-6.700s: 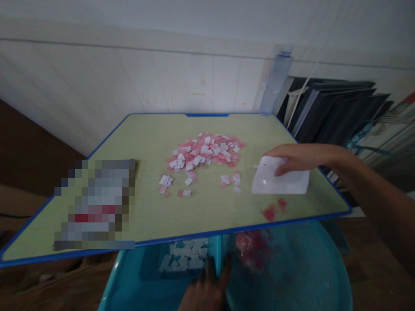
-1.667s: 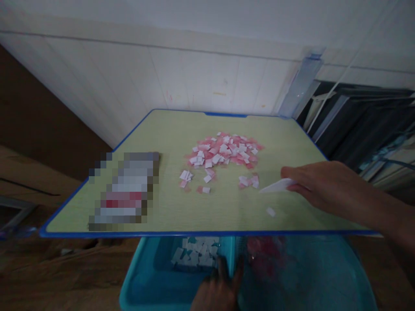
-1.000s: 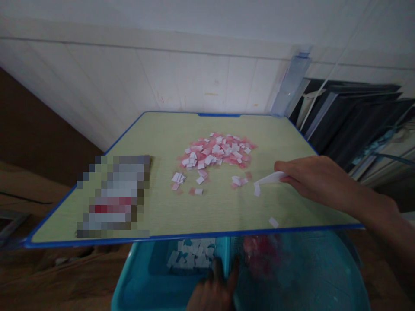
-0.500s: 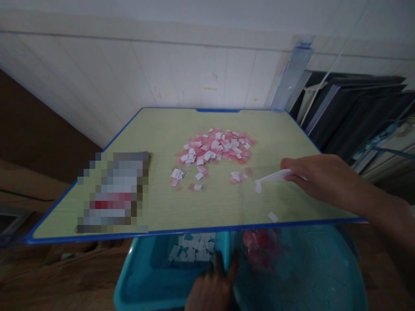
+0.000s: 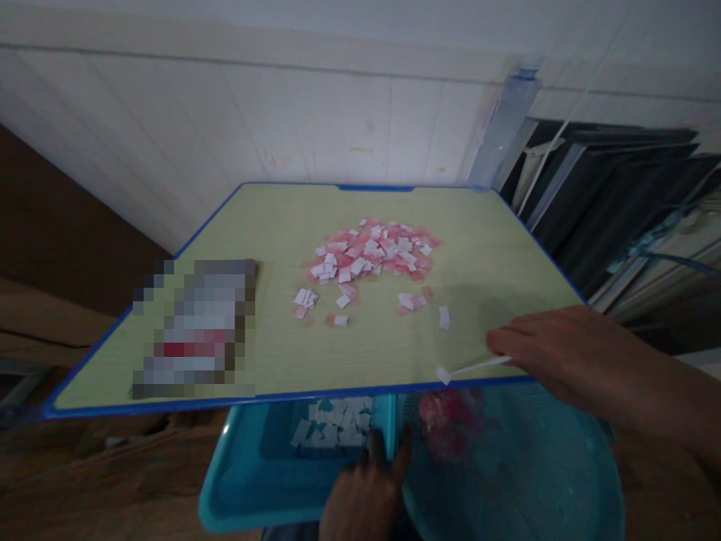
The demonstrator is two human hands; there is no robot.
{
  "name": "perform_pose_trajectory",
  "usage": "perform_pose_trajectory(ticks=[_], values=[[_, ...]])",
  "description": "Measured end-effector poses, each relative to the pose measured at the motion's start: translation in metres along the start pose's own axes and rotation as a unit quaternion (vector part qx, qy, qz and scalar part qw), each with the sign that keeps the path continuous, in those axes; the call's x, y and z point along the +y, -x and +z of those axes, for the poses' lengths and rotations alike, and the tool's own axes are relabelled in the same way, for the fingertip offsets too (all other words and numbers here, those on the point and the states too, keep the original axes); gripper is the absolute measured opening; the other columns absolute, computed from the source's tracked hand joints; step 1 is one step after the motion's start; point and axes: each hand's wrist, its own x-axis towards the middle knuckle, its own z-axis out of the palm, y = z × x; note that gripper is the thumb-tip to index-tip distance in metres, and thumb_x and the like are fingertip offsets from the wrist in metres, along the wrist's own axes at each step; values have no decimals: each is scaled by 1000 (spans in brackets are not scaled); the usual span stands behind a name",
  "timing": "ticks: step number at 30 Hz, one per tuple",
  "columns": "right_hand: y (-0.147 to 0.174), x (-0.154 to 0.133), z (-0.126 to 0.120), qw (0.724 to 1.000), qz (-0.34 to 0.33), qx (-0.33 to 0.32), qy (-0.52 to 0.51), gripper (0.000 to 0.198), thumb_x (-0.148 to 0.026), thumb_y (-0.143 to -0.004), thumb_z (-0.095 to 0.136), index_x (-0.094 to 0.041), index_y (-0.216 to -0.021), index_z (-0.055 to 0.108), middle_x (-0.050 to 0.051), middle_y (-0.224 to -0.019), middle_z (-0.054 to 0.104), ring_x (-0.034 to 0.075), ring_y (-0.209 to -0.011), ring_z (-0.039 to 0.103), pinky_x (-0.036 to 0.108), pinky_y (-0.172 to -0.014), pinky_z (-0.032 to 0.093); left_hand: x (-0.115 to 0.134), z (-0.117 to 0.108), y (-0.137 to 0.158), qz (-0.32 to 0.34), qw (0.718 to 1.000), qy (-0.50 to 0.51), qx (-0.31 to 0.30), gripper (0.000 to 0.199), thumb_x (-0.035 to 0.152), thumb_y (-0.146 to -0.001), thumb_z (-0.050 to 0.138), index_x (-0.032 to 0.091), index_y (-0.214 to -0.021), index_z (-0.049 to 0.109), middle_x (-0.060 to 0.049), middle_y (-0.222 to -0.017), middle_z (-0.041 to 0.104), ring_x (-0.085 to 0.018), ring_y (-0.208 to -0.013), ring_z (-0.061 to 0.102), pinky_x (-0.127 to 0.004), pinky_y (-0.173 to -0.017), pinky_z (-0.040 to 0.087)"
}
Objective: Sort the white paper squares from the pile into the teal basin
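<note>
My right hand pinches slim white tweezers, whose tip meets a small white paper piece close to the board's front edge. Another white slip lies a little farther back. Beyond it, a heap of white squares and pink translucent bits covers the middle of the pale green board, with several stray pieces in front. Below the board, my left hand rests between a teal tray and a round teal basin, its visible fingers stretched and apart.
White paper pieces lie in the tray, and a pink-red bundle is in the basin. A pixelated flat item sits on the board's left. Behind stand a clear plastic bottle and dark panels against the wall.
My right hand has moved toward me with the tweezers, whose tip has left the farther slip and reached the nearer paper piece. My left hand stays about the same.
</note>
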Motion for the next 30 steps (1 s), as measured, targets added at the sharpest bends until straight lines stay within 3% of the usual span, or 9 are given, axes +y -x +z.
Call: perform_pose_trajectory(ticks=[3, 9, 14, 18, 25, 30], values=[[-23, -15, 4, 999, -49, -16, 12, 19, -9, -86, 43, -23, -83, 55, -2, -72, 63, 14, -62, 56, 29, -53, 28, 1, -3, 1, -6, 1000, 4, -7, 65, 5, -84, 42, 31, -143, 34, -24, -122, 62, -22, -71, 70, -33, -62, 57], [-47, -40, 2, 995, -86, 27, 33, 20, -6, -84, 42, -23, -84, 53, -1, -70, 61, 15, -61, 52, 31, -52, 23, 3, -2, 1, -12, 1000, 4, -18, 66, 4, -84, 41, 32, -143, 33, -24, -124, 60, -23, -75, 70, -33, -62, 57], [-25, -4, -9, 995, -10, 65, 79, 21, -12, -89, 38, -23, -91, 56, 2, -80, 67, 18, -70, 61, 30, -58, 31, 2, 3, 0, 1, 1000, 4, 8, 63, 7, -85, 43, 31, -143, 33, -25, -121, 61, -21, -66, 69, -32, -60, 57], [-12, 26, -10, 985, 76, 58, 146, 19, -20, -91, 40, -22, -89, 59, 4, -74, 68, 21, -63, 61, 30, -52, 28, 2, 5, -2, -2, 1000, -2, 8, 66, 4, -83, 43, 32, -143, 34, -26, -123, 59, -20, -65, 68, -32, -59, 57], [-16, 29, 8, 984, 45, 35, 170, 28, -10, -86, 41, -23, -99, 62, 4, -77, 69, 20, -67, 62, 30, -51, 30, 0, 4, -1, -2, 1000, 10, -4, 66, 5, -84, 43, 32, -143, 33, -24, -122, 60, -20, -64, 68, -32, -59, 57], [-7, 21, 10, 989, 3, 32, 147, 36, -6, -85, 40, -22, -111, 59, 4, -82, 69, 21, -74, 64, 31, -59, 39, 0, 2, -1, 2, 1000, 7, 8, 66, 4, -82, 44, 30, -142, 36, -25, -121, 61, -21, -65, 68, -33, -60, 57]])
